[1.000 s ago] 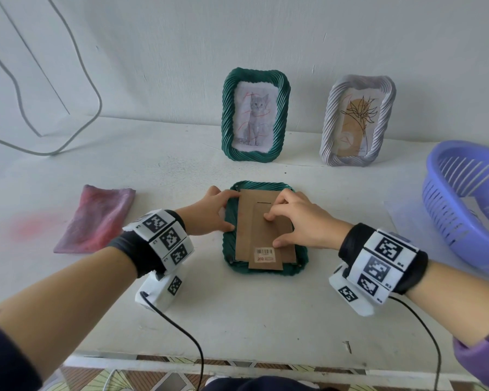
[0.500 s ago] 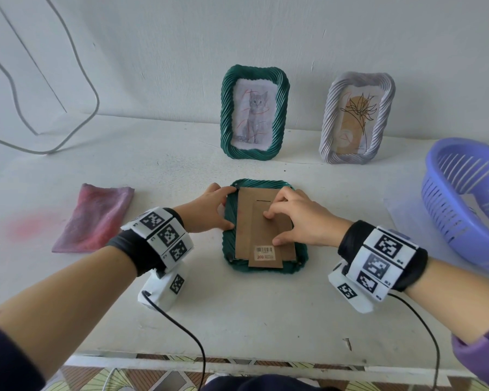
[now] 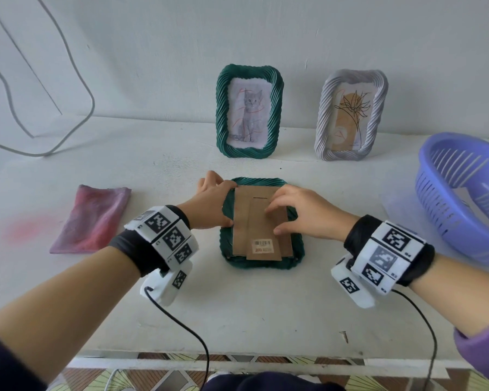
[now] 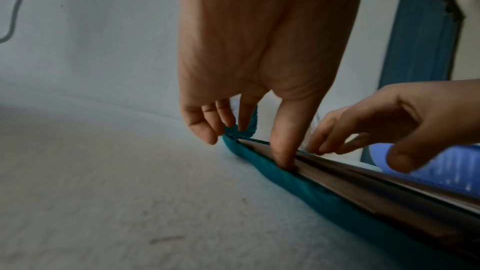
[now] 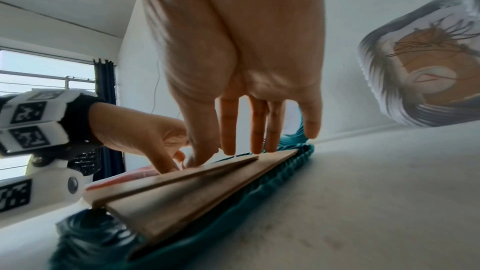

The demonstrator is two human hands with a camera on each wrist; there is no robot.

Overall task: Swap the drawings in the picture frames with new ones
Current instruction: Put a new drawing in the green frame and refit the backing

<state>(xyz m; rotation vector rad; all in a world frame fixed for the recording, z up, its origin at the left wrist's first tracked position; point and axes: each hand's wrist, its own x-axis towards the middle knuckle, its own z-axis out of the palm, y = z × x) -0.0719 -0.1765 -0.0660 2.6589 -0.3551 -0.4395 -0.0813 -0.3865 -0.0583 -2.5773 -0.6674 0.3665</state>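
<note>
A green frame [image 3: 263, 265] lies face down mid-table, its brown cardboard back [image 3: 242, 221] and stand flap facing up. My left hand [image 3: 223, 204] holds the frame's left rim. Its fingers sit at the far left corner, and its thumb [image 4: 283, 151] presses at the seam between rim [image 4: 298, 192] and backing. My right hand [image 3: 277, 218] rests its fingertips [image 5: 228, 134] and thumb on the cardboard [image 5: 207, 188], beside the slightly raised flap. Two more frames stand against the wall: a green one [image 3: 222, 108] with a cat drawing and a grey-white one [image 3: 323, 117] with a plant drawing.
A pink cloth [image 3: 93, 218] lies at the left. A purple slotted basket [image 3: 435, 210] stands at the right edge, with a clear sheet [image 3: 398, 210] beside it. A small screw [image 3: 344, 335] lies near the front edge. A grey cable [image 3: 76, 80] hangs on the wall.
Both hands stay on the face-down frame in the same places. Only the view has shifted slightly.
</note>
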